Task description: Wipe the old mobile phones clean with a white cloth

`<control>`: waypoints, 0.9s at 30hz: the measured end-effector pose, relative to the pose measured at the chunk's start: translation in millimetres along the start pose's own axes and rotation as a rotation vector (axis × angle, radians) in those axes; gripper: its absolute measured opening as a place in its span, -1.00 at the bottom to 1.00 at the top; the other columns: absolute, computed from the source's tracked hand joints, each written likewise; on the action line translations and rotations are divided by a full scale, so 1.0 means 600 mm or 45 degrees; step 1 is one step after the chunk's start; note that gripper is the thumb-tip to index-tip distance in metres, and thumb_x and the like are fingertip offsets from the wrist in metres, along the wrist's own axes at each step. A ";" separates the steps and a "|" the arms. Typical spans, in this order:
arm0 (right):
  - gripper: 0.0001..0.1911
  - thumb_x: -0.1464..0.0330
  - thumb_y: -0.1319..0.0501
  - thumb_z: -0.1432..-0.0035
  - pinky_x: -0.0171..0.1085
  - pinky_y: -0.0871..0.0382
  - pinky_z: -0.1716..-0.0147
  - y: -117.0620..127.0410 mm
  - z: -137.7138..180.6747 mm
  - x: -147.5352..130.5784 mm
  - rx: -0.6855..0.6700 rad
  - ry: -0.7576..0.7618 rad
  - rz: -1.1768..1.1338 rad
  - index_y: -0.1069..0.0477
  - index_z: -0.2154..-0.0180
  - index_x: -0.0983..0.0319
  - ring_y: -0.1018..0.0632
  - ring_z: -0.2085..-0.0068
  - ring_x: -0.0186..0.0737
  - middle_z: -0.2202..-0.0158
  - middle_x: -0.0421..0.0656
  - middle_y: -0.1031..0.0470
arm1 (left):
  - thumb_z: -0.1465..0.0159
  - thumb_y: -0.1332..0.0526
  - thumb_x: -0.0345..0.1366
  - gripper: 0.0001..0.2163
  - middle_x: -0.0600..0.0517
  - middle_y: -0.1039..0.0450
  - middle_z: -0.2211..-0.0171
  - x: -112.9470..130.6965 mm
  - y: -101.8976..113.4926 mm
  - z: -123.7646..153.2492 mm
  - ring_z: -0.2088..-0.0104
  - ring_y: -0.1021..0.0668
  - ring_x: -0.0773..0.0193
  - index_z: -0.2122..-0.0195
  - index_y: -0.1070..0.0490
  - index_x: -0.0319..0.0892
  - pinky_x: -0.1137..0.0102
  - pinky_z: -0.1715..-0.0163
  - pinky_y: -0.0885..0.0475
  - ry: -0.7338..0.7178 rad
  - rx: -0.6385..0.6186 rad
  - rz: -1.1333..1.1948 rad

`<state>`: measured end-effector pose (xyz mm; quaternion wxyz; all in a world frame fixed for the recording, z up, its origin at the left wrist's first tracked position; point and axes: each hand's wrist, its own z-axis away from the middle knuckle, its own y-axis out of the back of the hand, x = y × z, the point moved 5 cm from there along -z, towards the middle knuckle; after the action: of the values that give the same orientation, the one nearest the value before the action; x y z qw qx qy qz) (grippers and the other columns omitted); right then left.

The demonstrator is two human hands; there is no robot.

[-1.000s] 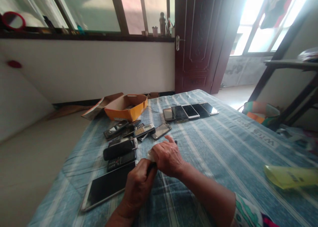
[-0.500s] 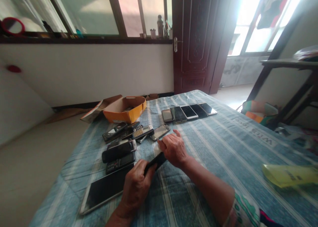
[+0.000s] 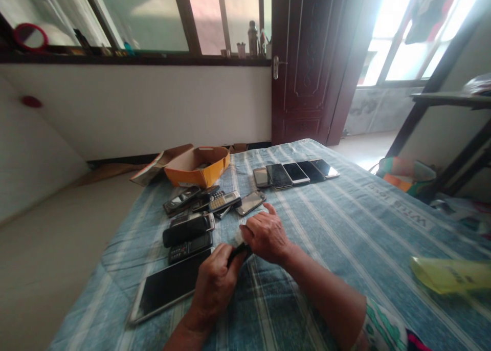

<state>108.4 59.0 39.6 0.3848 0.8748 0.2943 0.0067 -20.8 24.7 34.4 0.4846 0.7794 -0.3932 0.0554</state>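
Observation:
My left hand (image 3: pixel 215 284) is closed around the near end of a dark phone (image 3: pixel 238 250), held just above the blue striped cloth (image 3: pixel 345 228). My right hand (image 3: pixel 264 234) is closed over the phone's far end and presses a small whitish wad (image 3: pixel 238 236) against it. Most of the phone is hidden under my fingers. Just left of my hands lie a large tablet (image 3: pixel 169 285) and a heap of old keypad phones (image 3: pixel 194 215).
A row of several smartphones (image 3: pixel 295 173) lies farther back on the cloth. An open orange cardboard box (image 3: pixel 197 166) sits at the far left corner. A yellow-green plastic bag (image 3: pixel 448 274) lies at the right. A dark wooden door (image 3: pixel 307 59) stands behind the table.
My right hand slid up along the phone toward its far end, then came back a little. My left hand kept its hold on the near end throughout.

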 end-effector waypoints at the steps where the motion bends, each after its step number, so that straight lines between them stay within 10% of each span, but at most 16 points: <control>1: -0.66 0.33 -0.09 -0.24 -0.15 -0.05 -0.09 0.000 -0.001 0.008 0.004 -0.016 0.008 -0.31 0.59 0.20 -0.39 0.48 -0.34 0.59 -0.25 -0.41 | -0.30 -0.06 -0.16 -0.72 0.09 -0.39 0.57 -0.001 -0.001 0.000 0.57 -0.46 0.33 0.52 -0.35 -0.13 0.47 0.54 -0.35 -0.004 -0.001 -0.016; 8: -0.66 0.35 -0.08 -0.25 -0.11 -0.01 -0.13 0.003 -0.003 0.052 0.062 -0.141 0.100 -0.33 0.58 0.21 -0.40 0.47 -0.32 0.60 -0.24 -0.42 | -0.31 -0.05 -0.14 -0.70 0.08 -0.37 0.58 -0.008 -0.001 -0.001 0.57 -0.46 0.32 0.53 -0.33 -0.14 0.45 0.54 -0.35 -0.021 0.030 -0.098; 18: -0.67 0.30 -0.02 -0.30 -0.06 0.04 -0.17 -0.005 0.009 -0.053 0.020 0.129 0.082 -0.29 0.52 0.19 -0.41 0.45 -0.27 0.57 -0.25 -0.36 | -0.26 -0.03 -0.28 -0.82 0.09 -0.39 0.55 -0.002 -0.007 -0.002 0.55 -0.47 0.34 0.48 -0.27 -0.13 0.47 0.52 -0.37 -0.077 0.016 0.065; 27: -0.67 0.34 -0.07 -0.25 -0.09 -0.04 -0.13 0.004 0.003 0.004 0.078 0.039 0.095 -0.29 0.57 0.20 -0.40 0.48 -0.30 0.60 -0.24 -0.39 | -0.32 -0.04 -0.17 -0.72 0.07 -0.37 0.53 -0.009 -0.016 0.005 0.54 -0.46 0.32 0.49 -0.33 -0.15 0.45 0.52 -0.34 -0.041 -0.026 -0.035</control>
<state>111.9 58.0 39.4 0.3527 0.8964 0.2673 0.0254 -19.0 27.7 23.5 0.4869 0.7806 -0.3906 0.0321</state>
